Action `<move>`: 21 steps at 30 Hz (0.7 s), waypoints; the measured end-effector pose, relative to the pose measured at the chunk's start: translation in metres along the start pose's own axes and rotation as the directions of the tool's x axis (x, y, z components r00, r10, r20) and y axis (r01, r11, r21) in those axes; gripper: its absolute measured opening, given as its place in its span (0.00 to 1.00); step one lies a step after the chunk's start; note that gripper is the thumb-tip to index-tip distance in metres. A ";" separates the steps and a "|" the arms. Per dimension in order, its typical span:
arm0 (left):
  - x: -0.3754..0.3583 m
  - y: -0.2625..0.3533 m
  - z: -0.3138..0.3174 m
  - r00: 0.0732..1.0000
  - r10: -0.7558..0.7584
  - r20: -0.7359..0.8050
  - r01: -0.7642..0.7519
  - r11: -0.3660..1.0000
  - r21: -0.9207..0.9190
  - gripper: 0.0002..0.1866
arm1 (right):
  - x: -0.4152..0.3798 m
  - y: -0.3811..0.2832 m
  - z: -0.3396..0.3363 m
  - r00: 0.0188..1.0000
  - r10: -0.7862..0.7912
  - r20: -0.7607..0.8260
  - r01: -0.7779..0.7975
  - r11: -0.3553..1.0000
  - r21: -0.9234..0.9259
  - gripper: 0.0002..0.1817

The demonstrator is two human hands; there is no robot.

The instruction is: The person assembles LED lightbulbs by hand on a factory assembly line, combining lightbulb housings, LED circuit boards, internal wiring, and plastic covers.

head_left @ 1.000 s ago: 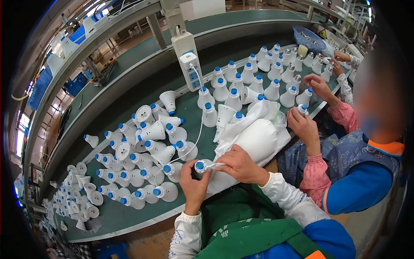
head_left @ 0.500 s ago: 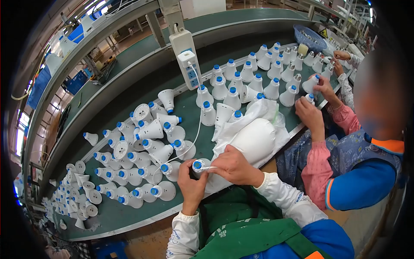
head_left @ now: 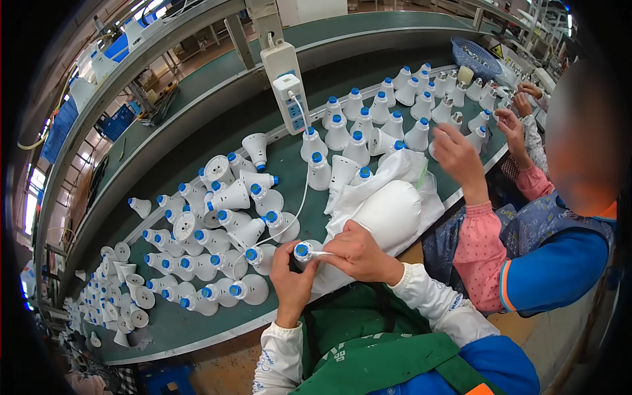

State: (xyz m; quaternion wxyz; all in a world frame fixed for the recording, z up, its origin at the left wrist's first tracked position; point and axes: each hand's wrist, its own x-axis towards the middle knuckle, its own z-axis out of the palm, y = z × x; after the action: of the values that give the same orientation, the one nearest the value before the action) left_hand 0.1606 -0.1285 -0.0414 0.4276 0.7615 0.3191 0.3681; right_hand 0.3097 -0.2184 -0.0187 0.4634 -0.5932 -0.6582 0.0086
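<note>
Upright in my left hand (head_left: 291, 280) is a white lamp housing (head_left: 304, 261) with a blue cap, fingers and thumb closed round its sides. My right hand (head_left: 359, 253) pinches a thin white stick-like piece (head_left: 321, 254), whose end meets the edge of the blue cap. Under and beyond my right hand lies a white plastic bag (head_left: 342, 227) with a large rounded white shape (head_left: 390, 209) on it. Just left of my left hand, another white lamp housing (head_left: 262, 259) leans on the green belt.
Many blue-capped housings lie on the green belt (head_left: 263, 309) to the left; others stand upright beyond the bag. A white cable (head_left: 304, 204) hangs from a power strip (head_left: 284, 89) across the housings. At right, a co-worker's hands (head_left: 461, 161) are over the belt, near a blue basket (head_left: 475, 56).
The co-worker at right has let go of the housings and raised both hands. My own hands keep their place at the lamp housing.
</note>
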 end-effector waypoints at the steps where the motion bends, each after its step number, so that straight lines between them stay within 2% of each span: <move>1: 0.000 0.000 -0.001 1.000 -0.018 0.016 0.018 1.000 -0.005 0.22 | 0.000 0.000 0.000 1.000 0.000 -0.008 0.000 1.000 0.004 0.08; 5: 0.004 0.002 -0.006 0.996 0.009 0.094 -0.009 1.000 -0.009 0.23 | 0.001 -0.001 -0.002 1.000 0.004 -0.011 -0.004 1.000 0.023 0.08; 7: 0.004 0.005 -0.004 0.985 -0.131 0.111 0.149 0.974 -0.173 0.24 | 0.001 -0.001 -0.005 1.000 0.008 0.023 -0.009 1.000 0.010 0.07; 11: 0.007 0.010 -0.004 0.990 -0.072 0.117 0.092 0.981 -0.169 0.25 | 0.001 0.000 -0.007 0.998 0.021 0.065 -0.022 1.000 0.014 0.06; 13: 0.006 0.011 -0.006 0.963 -0.211 0.168 0.228 0.969 -0.092 0.25 | 0.001 0.000 -0.006 0.998 0.020 0.064 -0.022 1.000 0.020 0.06; 14: 0.007 0.007 -0.007 0.963 -0.210 0.171 0.228 0.969 -0.091 0.25 | 0.001 0.000 -0.006 0.998 0.019 0.063 -0.020 0.999 0.026 0.06; 16: 0.009 -0.002 -0.008 0.941 -0.233 0.244 0.296 0.918 -0.265 0.25 | 0.001 0.001 -0.006 0.998 0.018 0.058 -0.020 0.999 0.031 0.06; 19: 0.013 0.004 -0.012 0.911 -0.242 0.333 0.357 0.868 -0.344 0.25 | 0.000 0.003 -0.004 0.998 0.014 0.055 -0.016 0.999 0.040 0.06; 20: 0.013 0.006 -0.011 0.911 -0.242 0.335 0.357 0.869 -0.342 0.25 | 0.000 0.003 -0.004 0.998 0.016 0.056 -0.018 0.999 0.043 0.06; 21: 0.013 0.008 -0.009 0.938 -0.188 0.291 0.276 0.914 -0.297 0.25 | 0.000 0.003 -0.004 0.998 0.018 0.054 -0.020 0.999 0.043 0.06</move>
State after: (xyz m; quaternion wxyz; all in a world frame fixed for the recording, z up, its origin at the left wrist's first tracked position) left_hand 0.1613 -0.1182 -0.0270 0.6286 0.6757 0.2831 0.2612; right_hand 0.3149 -0.2197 -0.0180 0.4583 -0.5886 -0.6645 0.0435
